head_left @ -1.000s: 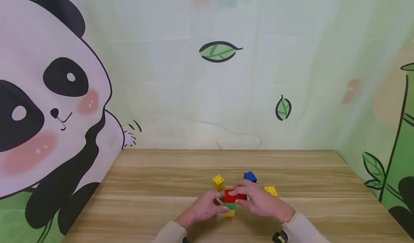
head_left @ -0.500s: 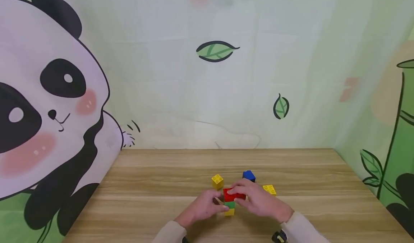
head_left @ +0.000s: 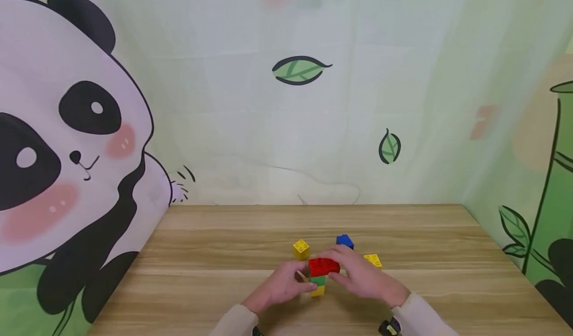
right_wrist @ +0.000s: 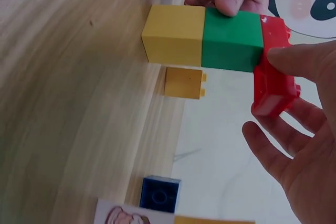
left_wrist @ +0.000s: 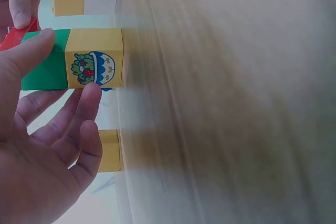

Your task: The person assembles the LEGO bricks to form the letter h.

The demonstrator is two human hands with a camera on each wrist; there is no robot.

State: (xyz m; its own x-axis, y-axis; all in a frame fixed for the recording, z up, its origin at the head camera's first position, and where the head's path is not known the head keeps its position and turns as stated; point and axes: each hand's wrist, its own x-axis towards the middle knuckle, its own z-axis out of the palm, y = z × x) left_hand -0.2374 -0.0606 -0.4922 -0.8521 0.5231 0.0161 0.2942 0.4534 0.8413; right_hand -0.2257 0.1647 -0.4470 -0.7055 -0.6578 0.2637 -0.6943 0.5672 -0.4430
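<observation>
Though partly behind right hand (head_left: 366,277), red block (head_left: 322,266) atop green block (head_left: 318,281).

A yellow cube (head_left: 301,249) is sitting on the wooden table (head_left: 215,246), left of a blue block (head_left: 344,241). Farther right, another yellow block (head_left: 373,260) is resting on a white block (left_wrist: 101,2) with a printed face. A pale backdrop (head_left: 224,102) is showing a big panda (head_left: 76,132) at left, green leaves (head_left: 301,71) and, at right, a bamboo stalk (head_left: 557,202).

Soft light casts faint shadows; the left wrist view blurs the tabletop (left_wrist: 236,103).
</observation>
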